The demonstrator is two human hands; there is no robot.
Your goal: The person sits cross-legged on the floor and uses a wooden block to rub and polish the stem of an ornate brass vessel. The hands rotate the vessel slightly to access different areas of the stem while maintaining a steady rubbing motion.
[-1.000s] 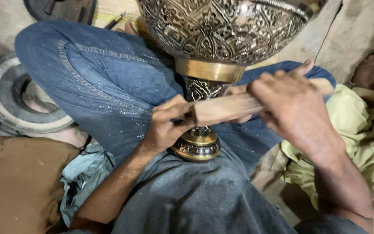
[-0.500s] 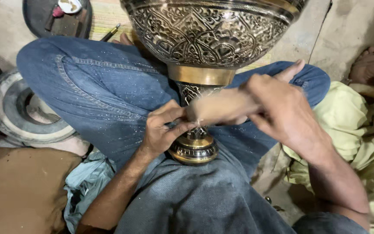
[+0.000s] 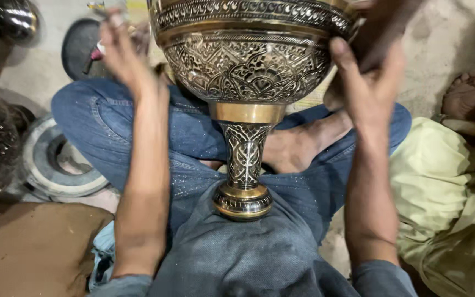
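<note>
On our lap, the engraved brass-and-black pedestal goblet stands foot-down on denim, our left hand raised and spread beside its bowl, our right hand cupping the rim, best steadied evenly from both sides.

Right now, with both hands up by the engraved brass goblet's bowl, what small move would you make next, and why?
Probably close the left hand onto the engraved brass goblet: that hand hangs blurred off the bowl, only the right hand presses its side, and the narrow foot rests on the lap.
</note>
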